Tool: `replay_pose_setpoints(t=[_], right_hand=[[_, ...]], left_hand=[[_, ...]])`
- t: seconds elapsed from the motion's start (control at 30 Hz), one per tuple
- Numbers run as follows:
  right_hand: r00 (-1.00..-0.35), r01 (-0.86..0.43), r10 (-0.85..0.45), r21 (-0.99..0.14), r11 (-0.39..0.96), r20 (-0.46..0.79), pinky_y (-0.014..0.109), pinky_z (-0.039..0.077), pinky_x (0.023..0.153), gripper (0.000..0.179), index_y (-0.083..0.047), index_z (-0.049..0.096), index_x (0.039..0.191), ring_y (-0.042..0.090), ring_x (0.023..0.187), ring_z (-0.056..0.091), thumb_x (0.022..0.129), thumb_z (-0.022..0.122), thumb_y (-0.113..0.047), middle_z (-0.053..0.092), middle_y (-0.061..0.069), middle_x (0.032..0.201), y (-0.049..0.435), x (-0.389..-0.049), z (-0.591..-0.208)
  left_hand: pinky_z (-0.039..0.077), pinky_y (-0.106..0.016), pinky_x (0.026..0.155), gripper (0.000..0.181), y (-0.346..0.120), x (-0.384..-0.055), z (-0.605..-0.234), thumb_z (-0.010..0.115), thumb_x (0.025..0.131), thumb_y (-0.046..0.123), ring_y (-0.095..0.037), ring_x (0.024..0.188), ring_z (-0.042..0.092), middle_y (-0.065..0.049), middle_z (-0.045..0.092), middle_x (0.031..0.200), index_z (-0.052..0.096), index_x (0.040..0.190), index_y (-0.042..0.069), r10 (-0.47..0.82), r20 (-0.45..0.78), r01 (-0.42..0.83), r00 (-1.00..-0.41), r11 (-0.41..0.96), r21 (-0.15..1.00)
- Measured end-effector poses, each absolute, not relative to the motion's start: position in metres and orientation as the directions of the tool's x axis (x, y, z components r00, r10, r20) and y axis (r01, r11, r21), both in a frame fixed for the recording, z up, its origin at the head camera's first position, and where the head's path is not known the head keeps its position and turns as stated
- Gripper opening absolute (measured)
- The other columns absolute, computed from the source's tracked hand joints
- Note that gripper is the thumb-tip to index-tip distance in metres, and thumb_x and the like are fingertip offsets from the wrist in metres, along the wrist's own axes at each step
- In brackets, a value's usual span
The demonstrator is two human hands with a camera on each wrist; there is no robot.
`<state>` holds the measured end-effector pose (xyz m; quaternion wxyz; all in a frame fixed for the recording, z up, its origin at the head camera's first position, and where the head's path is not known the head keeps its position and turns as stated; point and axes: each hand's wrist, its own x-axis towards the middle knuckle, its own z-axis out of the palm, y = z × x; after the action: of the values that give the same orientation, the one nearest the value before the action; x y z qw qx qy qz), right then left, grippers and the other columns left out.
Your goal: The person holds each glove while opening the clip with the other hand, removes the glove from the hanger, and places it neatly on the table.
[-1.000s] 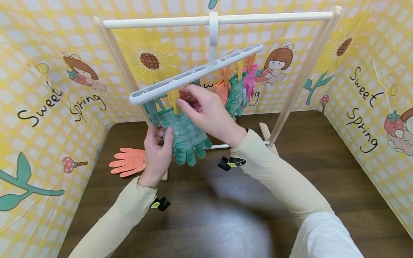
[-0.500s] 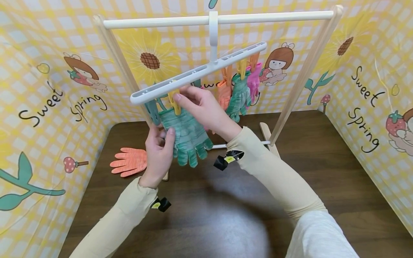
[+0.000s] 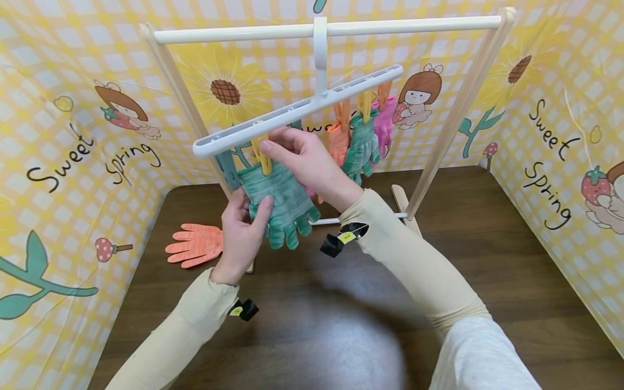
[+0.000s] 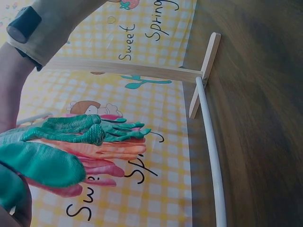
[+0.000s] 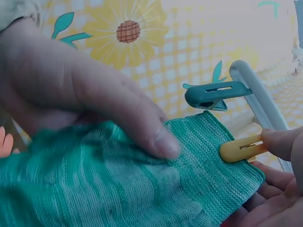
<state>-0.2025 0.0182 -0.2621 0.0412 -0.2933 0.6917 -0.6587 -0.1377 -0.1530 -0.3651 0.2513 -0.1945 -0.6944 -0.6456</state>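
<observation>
A green striped glove point(image 3: 280, 197) hangs fingers down below the left part of the grey hanger point(image 3: 297, 111). My left hand point(image 3: 244, 230) pinches it near the cuff, thumb in front. A yellow clothespin point(image 5: 241, 149) bites the cuff edge. My right hand point(image 3: 312, 162) pinches this clothespin's upper end between thumb and fingers. Beside it, a teal clothespin point(image 5: 213, 93) hangs from the hanger, apart from the cuff in the right wrist view. In the left wrist view, the near green glove point(image 4: 42, 163) partly hides the gloves behind it.
The hanger tilts on a rack bar point(image 3: 414, 27). Toward its right end hang an orange glove point(image 3: 338, 143), another green glove point(image 3: 362, 146) and a pink glove point(image 3: 383, 124), under orange and yellow clothespins. A loose orange glove point(image 3: 195, 245) lies on the dark table point(image 3: 292, 336).
My right thumb has slid slightly up the yellow clothespin. My left thumb has shifted a little right on the green glove. The hanger's right end has swung slightly right.
</observation>
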Motion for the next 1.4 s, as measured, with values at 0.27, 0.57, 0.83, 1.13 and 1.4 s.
replay_pose_setpoints(t=[0.27, 0.57, 0.83, 1.13, 1.4], right_hand=[[-0.824, -0.338, -0.456, -0.938, -0.077, 0.335, 0.030, 0.049, 0.096, 0.031, -0.001, 0.066, 0.131, 0.016, 0.106, 0.063, 0.106, 0.061, -0.018, 0.071, 0.009, 0.119, 0.018, -0.202, -0.261], [-0.838, -0.314, -0.433, -0.942, -0.116, 0.332, 0.030, 0.050, 0.095, 0.029, 0.000, 0.066, 0.131, 0.018, 0.108, 0.065, 0.106, 0.061, -0.014, 0.072, 0.012, 0.120, 0.014, -0.201, -0.260], [-0.850, -0.296, -0.415, -0.946, -0.131, 0.323, 0.031, 0.051, 0.097, 0.030, 0.002, 0.065, 0.132, 0.020, 0.110, 0.067, 0.105, 0.061, -0.011, 0.072, 0.015, 0.122, 0.013, -0.199, -0.261], [-0.853, -0.272, -0.420, -0.951, -0.147, 0.309, 0.035, 0.055, 0.096, 0.030, 0.002, 0.064, 0.133, 0.021, 0.109, 0.069, 0.106, 0.060, -0.011, 0.071, 0.017, 0.124, 0.012, -0.197, -0.260], [-0.848, -0.311, -0.428, -0.948, -0.074, 0.312, 0.030, 0.057, 0.060, 0.031, -0.003, 0.066, 0.134, 0.022, 0.093, 0.069, 0.106, 0.061, -0.017, 0.075, 0.010, 0.114, 0.017, -0.196, -0.261]], left_hand=[[0.057, -0.021, 0.079, 0.028, -0.151, -0.140, -0.365, 0.061, 0.102, 0.000, -0.007, 0.090, 0.072, 0.006, 0.072, 0.108, 0.058, 0.126, -0.013, -0.059, 0.613, 0.607, -0.788, 0.091, 0.789], [0.057, -0.021, 0.078, 0.027, -0.152, -0.139, -0.366, 0.061, 0.103, 0.002, -0.008, 0.091, 0.071, 0.004, 0.071, 0.110, 0.058, 0.126, -0.012, -0.049, 0.611, 0.605, -0.790, 0.091, 0.791], [0.057, -0.021, 0.077, 0.025, -0.152, -0.139, -0.369, 0.061, 0.101, -0.003, -0.008, 0.090, 0.071, 0.005, 0.071, 0.108, 0.059, 0.124, -0.012, -0.056, 0.604, 0.596, -0.795, 0.112, 0.795], [0.055, -0.019, 0.074, 0.016, -0.151, -0.134, -0.378, 0.062, 0.098, -0.008, -0.007, 0.085, 0.068, 0.004, 0.070, 0.099, 0.061, 0.114, -0.012, -0.024, 0.601, 0.595, -0.799, 0.117, 0.795], [0.055, -0.020, 0.082, 0.019, -0.154, -0.132, -0.387, 0.062, 0.099, -0.008, -0.008, 0.092, 0.068, 0.001, 0.070, 0.106, 0.062, 0.118, -0.009, -0.002, 0.601, 0.594, -0.799, 0.143, 0.791]])
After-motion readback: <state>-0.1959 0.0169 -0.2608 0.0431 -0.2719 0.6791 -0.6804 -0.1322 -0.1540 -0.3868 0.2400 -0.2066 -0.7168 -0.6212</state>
